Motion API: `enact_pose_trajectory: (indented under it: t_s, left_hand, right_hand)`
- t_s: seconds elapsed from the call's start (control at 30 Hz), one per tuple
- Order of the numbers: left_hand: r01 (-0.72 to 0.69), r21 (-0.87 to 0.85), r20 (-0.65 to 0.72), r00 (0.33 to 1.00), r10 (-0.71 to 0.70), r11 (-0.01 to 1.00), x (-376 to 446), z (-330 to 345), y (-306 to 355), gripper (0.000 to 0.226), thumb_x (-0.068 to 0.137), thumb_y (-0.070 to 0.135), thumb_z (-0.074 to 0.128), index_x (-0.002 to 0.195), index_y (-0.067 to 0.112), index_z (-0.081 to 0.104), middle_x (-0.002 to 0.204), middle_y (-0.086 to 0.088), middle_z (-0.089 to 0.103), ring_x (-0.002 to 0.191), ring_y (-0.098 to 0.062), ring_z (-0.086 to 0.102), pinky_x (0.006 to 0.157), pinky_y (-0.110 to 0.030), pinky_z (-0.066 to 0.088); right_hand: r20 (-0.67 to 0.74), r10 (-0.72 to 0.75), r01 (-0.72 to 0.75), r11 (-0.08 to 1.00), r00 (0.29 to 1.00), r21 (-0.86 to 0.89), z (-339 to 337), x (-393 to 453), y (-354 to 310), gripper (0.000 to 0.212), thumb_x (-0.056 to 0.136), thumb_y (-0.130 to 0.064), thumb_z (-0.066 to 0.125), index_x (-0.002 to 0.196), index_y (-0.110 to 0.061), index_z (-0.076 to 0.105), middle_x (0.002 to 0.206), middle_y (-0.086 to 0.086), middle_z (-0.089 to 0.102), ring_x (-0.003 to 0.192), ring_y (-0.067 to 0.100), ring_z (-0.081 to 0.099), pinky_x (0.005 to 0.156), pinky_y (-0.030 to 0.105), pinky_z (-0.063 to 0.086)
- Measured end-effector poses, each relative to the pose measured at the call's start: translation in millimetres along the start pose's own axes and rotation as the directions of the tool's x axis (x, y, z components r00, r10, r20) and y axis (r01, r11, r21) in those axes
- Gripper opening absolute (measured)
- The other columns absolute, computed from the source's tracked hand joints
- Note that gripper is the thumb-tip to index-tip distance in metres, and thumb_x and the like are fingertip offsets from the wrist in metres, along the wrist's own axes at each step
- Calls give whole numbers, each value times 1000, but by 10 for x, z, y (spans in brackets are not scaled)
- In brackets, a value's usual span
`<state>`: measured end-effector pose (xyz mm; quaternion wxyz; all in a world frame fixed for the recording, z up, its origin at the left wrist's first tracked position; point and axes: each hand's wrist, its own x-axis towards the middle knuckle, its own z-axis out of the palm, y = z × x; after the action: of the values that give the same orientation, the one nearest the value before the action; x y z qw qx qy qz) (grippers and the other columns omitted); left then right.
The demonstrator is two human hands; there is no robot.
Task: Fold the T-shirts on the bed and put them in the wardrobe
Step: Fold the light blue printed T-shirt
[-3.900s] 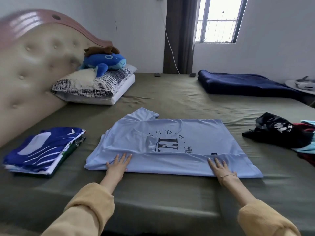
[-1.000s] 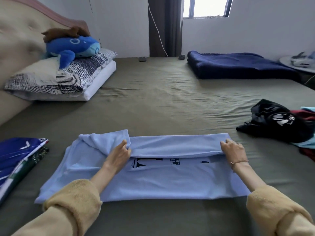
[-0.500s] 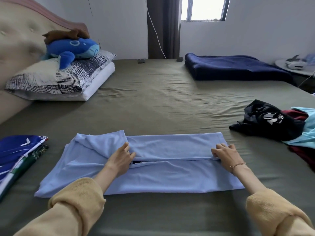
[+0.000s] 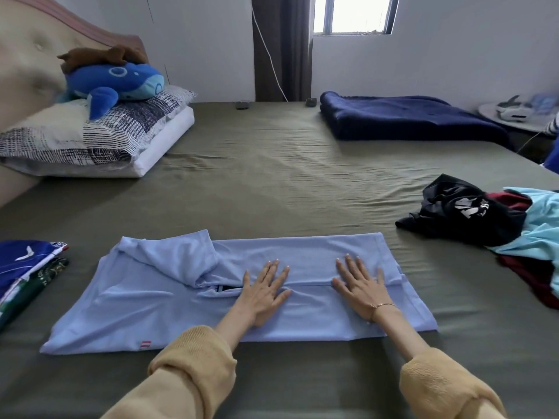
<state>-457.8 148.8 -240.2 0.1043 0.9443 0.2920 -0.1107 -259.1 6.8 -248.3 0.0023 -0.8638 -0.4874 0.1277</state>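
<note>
Two hands flat on one light blue T-shirt point(image 4: 169, 309), near edge of the bed point(image 4: 272, 182): our left hand point(image 4: 262, 293) and right hand point(image 4: 361, 290) lie palm down, fingers spread wide, gripping nothing, pressing the seam where the two long folds meet.

Risks, as we judge them: the bunched sleeve point(image 4: 181, 255) at the left end sits loose on top and could spring open or wrinkle once we lift off; the folds may slide apart on the slick fabric if we press unevenly.

Counts: one shirt in hand; one folded stack point(image 4: 24, 267) at left, number of shirts in it unclear; one unfolded pile point(image 4: 490, 219) at right, at least three garments visible. Wardrobe not in view.
</note>
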Motion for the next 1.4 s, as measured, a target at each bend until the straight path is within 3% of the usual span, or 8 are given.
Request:
enact_pose_trajectory:
  t_s: [0.23,0.43,0.7,0.8,1.0,1.2,1.3,1.4]
  left_hand:
    - [107,34,11,994,-108,994,-74,-46,-216,67,92,61,1,150,30,-13,156,1,-24,144,-17,-23,109,-58,-17]
    - [175,201,-92,983,-159,964,-235,-150,-665,57,102,45,11,151,24,-9,158,-4,-17,145,-14,-18,109,-58,-17]
    - [303,-64,-131,942,-309,951,-553,-155,-1368,61,103,43,18,150,21,-15,158,-3,-18,146,-17,-14,116,-49,-2]
    - [289,-171,-123,942,-311,942,-662,-170,-1646,59,103,44,18,152,22,-4,160,0,-4,147,-12,-5,117,-45,2]
    - [282,-3,-299,915,-270,959,-736,-151,-2111,49,103,30,27,150,21,17,157,4,14,143,-7,14,114,-33,21]
    - [218,-308,-408,849,-336,926,-707,-144,-2403,55,93,5,36,146,16,28,149,0,32,134,-16,34,98,-26,35]
    - [219,-343,-418,835,-357,914,-689,-147,-2503,59,91,4,41,147,12,25,150,-5,30,135,-19,32,104,-25,31]
    - [214,-387,-440,812,-384,897,-735,-165,-2587,70,87,5,50,148,9,17,152,-8,24,139,-21,25,108,-22,25]
  right_hand:
    - [7,134,-134,990,991,35,-15,12,-19,61,100,-49,13,150,-24,-12,156,3,-21,144,16,-19,110,57,-14]
    - [9,-91,91,996,996,-13,-37,152,-654,57,102,-45,14,151,-22,-2,158,-1,-12,145,10,-13,108,59,-16]
    - [-21,-344,342,923,939,177,-3,418,-1751,41,100,-39,35,136,-21,42,152,-5,26,141,13,20,116,49,7]
    - [-88,-327,338,920,941,200,-1,550,-2164,38,99,-40,37,125,-17,50,137,2,41,130,19,33,108,37,23]
    - [-155,-124,163,948,980,274,-50,832,-2715,39,94,-48,41,110,-16,54,119,2,52,119,19,42,89,36,32]
    - [109,112,-153,838,988,523,-203,1089,-3093,44,78,-45,67,99,-13,47,86,0,51,90,25,52,64,29,34]
    - [133,5,-91,760,991,643,-247,1170,-3171,23,78,-28,70,73,-13,53,69,0,51,76,22,49,51,26,34]
    - [81,-158,21,560,984,828,-285,1111,-3257,10,81,-13,64,76,-11,56,74,5,54,72,20,51,60,27,39]
